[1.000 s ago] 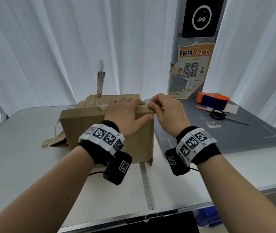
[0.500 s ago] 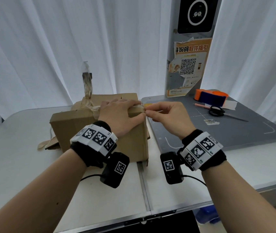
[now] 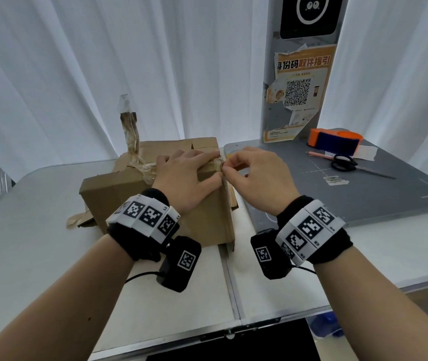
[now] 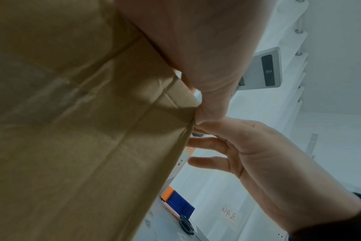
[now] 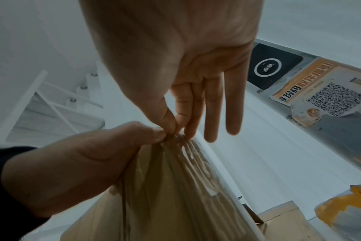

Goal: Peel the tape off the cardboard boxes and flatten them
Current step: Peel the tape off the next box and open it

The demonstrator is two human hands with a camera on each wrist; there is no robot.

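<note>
- Box [image 3: 160, 204] sits mid-tabletop; left hand [image 3: 189, 178] lies flat on top, fingers straight, pinning it.
- Right hand [image 3: 257, 175] pinches the tape [image 5: 188, 159] at the box's right top edge.
- Tape looks thin, clingy, tear-prone: grip near the cardboard.

White curtains [image 3: 77, 74] hang bright ahead of my hands. Beneath my wrists runs a white folding table [image 3: 38, 256]; right of my right hand, a grey mat [image 3: 364, 199] and grey pillar [image 3: 304, 74].
</note>
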